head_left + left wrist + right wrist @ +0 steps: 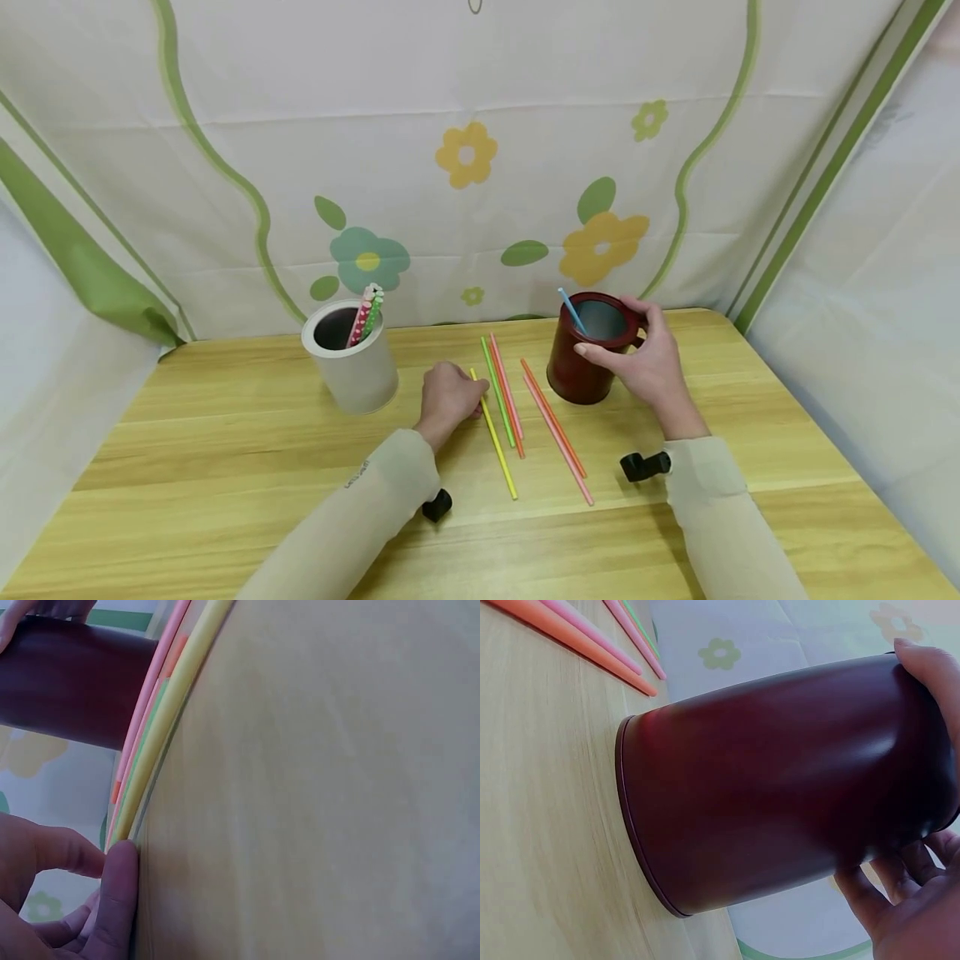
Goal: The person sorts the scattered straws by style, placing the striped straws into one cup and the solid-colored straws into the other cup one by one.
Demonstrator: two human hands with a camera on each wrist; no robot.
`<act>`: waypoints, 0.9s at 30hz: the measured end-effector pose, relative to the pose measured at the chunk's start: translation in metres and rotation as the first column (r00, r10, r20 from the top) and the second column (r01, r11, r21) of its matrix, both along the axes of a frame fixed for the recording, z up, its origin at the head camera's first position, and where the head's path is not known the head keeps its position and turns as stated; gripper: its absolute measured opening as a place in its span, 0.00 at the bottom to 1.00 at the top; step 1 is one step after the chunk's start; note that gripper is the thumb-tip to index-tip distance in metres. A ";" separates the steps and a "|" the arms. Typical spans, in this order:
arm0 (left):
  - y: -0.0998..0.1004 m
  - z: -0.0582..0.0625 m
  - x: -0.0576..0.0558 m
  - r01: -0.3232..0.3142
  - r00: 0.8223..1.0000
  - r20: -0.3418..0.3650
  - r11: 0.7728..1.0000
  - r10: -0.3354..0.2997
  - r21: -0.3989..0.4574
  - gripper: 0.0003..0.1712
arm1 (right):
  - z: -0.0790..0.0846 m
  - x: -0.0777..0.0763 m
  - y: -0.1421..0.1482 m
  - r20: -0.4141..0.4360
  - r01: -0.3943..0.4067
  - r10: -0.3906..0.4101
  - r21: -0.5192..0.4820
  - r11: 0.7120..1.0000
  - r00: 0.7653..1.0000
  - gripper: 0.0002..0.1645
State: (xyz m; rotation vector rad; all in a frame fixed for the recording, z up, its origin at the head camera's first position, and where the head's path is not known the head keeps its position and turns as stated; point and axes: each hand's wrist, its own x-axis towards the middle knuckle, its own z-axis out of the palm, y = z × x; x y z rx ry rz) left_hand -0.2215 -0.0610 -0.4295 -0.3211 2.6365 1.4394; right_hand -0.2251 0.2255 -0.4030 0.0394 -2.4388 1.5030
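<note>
My left hand [450, 396] pinches the upper end of a yellow straw [497, 446] between thumb and finger; the straw's other end slants toward me over the table. In the left wrist view, the yellow straw [174, 701] runs out from the fingertips. My right hand [648, 354] holds a dark red mug [581, 367] near its rim, thumb on the near side and fingers by the handle. The right wrist view has the mug [772, 787] standing on the table. A blue straw [572, 310] leans inside it, its top above the rim.
Between the hands lie a green straw [497, 387] and several pink and orange straws [551, 417]. At the left stands a white cup [356, 379] holding several patterned straws [366, 317]. A flowered curtain [465, 225] hangs behind the wooden table [247, 467].
</note>
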 end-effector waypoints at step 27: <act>-0.019 -0.020 0.005 -0.102 0.993 -0.002 0.861 0.119 0.499 0.12 | -0.002 -0.001 -0.001 -0.004 -0.005 0.005 -0.022 1.000 1.000 0.61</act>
